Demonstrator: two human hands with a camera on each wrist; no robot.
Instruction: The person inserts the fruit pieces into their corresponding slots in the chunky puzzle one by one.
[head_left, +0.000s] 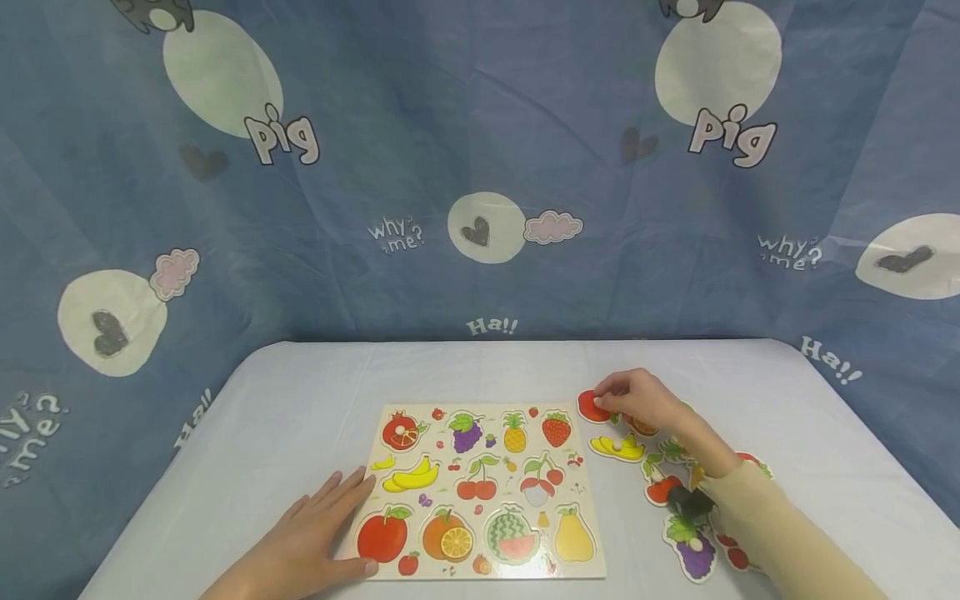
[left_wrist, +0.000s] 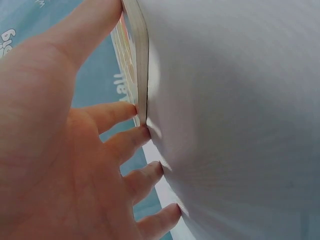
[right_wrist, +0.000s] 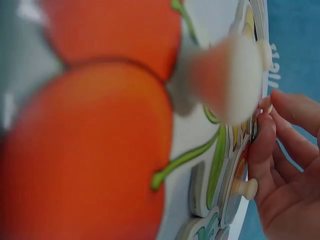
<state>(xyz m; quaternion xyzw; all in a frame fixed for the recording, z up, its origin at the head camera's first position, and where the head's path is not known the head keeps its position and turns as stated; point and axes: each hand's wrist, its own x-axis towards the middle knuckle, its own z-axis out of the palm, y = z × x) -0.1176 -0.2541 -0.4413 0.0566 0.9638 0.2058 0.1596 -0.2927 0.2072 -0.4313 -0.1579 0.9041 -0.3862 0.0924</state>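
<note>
A wooden fruit puzzle board (head_left: 525, 573) lies flat on the white table. My left hand (head_left: 311, 533) rests along its left edge with fingers spread, the thumb at the near corner; in the left wrist view fingertips touch the board's side and the cloth. Beyond the board's far right corner, my right hand (head_left: 643, 398) is at a red apple puzzle piece (head_left: 589, 407). Thumb and index finger pinch a small pale knob (right_wrist: 265, 104) in the right wrist view. A banana piece (head_left: 617, 448) lies just nearer, and an orange piece (head_left: 643, 426) is partly under the hand.
More knobbed pieces lie loosely grouped right of the board, among them cherries (head_left: 660, 487), grapes (head_left: 695, 558) and a dark purple piece (head_left: 688, 503). The right forearm covers some of them. A blue patterned cloth (head_left: 480, 292) hangs behind the table (head_left: 300, 392).
</note>
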